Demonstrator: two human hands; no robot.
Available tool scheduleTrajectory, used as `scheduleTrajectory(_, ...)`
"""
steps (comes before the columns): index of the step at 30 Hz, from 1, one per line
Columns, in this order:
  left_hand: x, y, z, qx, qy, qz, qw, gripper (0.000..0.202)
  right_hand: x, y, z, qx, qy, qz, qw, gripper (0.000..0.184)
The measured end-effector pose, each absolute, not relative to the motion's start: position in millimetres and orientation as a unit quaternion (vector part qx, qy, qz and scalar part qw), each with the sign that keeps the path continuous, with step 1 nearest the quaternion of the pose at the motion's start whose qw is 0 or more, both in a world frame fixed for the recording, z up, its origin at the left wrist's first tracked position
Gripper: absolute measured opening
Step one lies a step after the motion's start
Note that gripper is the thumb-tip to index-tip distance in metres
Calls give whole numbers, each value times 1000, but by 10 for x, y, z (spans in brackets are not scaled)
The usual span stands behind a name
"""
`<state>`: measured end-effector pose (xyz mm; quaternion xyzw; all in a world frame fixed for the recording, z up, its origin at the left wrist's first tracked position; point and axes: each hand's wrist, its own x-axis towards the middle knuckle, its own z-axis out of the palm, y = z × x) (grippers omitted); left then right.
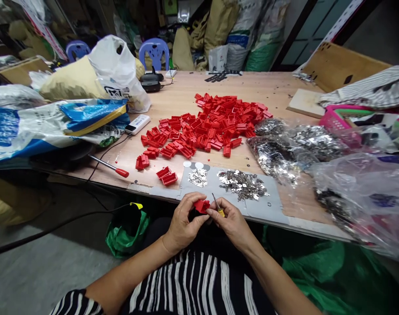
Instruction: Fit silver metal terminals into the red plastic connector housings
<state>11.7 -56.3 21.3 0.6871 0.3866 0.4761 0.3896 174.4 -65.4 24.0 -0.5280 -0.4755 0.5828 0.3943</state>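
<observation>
My left hand [182, 221] is closed around a small red plastic housing [202, 205], held just in front of the table's near edge above my lap. My right hand [230, 218] grips a small yellow-handled tool [218, 206] whose metal tip points at the red part. On the grey sheet [278, 201] before me lie two heaps of small silver metal pieces [241, 183]. A big pile of red housings [212, 124] spreads over the wooden table [173, 98], and two more red ones [167, 175] lie near the edge.
Clear bags of metal parts [291, 146] crowd the right side, next to a pink basket [340, 122]. Plastic sacks [55, 122], a white remote [137, 124] and a red-handled screwdriver [112, 167] lie left. A green bag [127, 229] sits under the table. Blue chairs [154, 50] stand behind.
</observation>
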Motion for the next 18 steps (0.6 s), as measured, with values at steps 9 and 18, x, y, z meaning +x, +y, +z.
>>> scheduleTrajectory(9, -17, -178, 139, 698, 390, 437, 411, 36, 1639, -459, 212, -530, -509, 555, 390, 37)
scheduleTrajectory(18, -33, 0, 40, 801, 346, 399, 283, 37, 1835, -591, 284, -594, -668, 320, 315, 29)
